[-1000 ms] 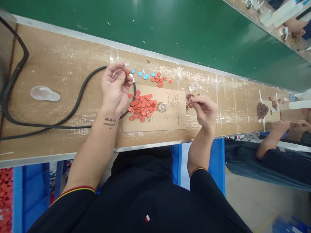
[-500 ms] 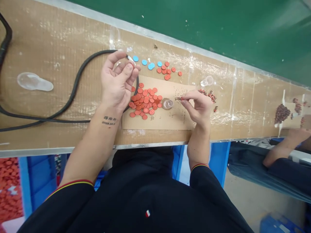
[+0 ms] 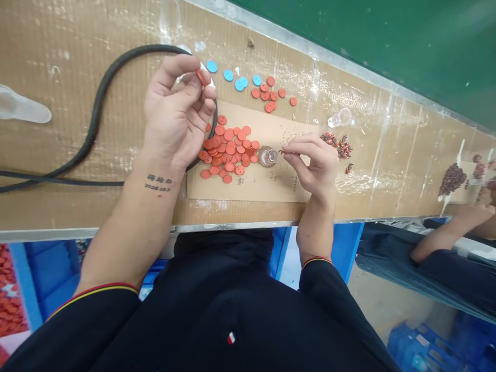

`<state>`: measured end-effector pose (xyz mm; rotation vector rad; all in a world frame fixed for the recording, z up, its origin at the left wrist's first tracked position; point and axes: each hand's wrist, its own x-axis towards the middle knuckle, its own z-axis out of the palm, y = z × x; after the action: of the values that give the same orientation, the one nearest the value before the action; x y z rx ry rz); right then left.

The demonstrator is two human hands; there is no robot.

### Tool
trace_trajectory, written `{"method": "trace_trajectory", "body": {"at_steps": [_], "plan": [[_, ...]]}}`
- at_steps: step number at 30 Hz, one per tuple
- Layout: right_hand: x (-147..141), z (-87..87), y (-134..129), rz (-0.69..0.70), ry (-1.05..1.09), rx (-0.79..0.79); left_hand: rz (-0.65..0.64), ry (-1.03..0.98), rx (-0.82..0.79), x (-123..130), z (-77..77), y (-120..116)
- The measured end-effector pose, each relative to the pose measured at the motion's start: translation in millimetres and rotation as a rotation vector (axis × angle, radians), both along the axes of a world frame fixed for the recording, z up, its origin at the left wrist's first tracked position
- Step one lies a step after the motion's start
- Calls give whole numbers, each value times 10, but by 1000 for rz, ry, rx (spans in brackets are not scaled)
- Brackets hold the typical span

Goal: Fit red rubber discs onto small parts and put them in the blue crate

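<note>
Since the frame a second ago, the right hand [image 3: 315, 160] has left the cluster of small red-and-black pieces [image 3: 343, 148] and come in just right of the small clear round jar [image 3: 270, 157]; the left hand [image 3: 174, 113] stays raised beyond the jar to its left, with the thin round red disc [image 3: 201, 77] at its fingertips showing more plainly. That hand has thumb and forefinger closed on the disc near its edge, the other fingers loosely curled. The right hand's thumb and forefinger meet in a fine pinch on a small dark reddish piece [image 3: 282, 152] (only its tip peeks out, so its full shape is hidden), held near the jar's right side; whether they touch I cannot tell. Left of the jar, a loose heap of round red discs [image 3: 230, 150] lies on the flat tan cardboard sheet [image 3: 248, 193], which also bears the jar; tiny dark specks [image 3: 292, 133] dot the sheet to the jar's right. Beyond the jar sit a few round blue discs [image 3: 228, 75]. The step in hand seems to be bringing the piece in beside the jar while the disc waits; the next move probably calls for a light, steady pinch and care not to knock the jar.
</note>
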<state>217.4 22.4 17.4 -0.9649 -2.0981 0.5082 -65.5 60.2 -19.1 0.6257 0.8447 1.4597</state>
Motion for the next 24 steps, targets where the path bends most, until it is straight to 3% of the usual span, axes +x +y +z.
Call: {"method": "trace_trajectory", "body": {"at_steps": [7,11,14,24], "plan": [[45,-31,19,-31,-82,-34,-43,44,-2,12,13,-12],[38,-22,17,0,-61,2,-26,141,93,-3,-61,26],[30,-7,16,9,-47,-3,-26,103,119,8,-74,31],[88,-30,40,-1,-98,-94,-2,18,-56,117,202,-10]]}}
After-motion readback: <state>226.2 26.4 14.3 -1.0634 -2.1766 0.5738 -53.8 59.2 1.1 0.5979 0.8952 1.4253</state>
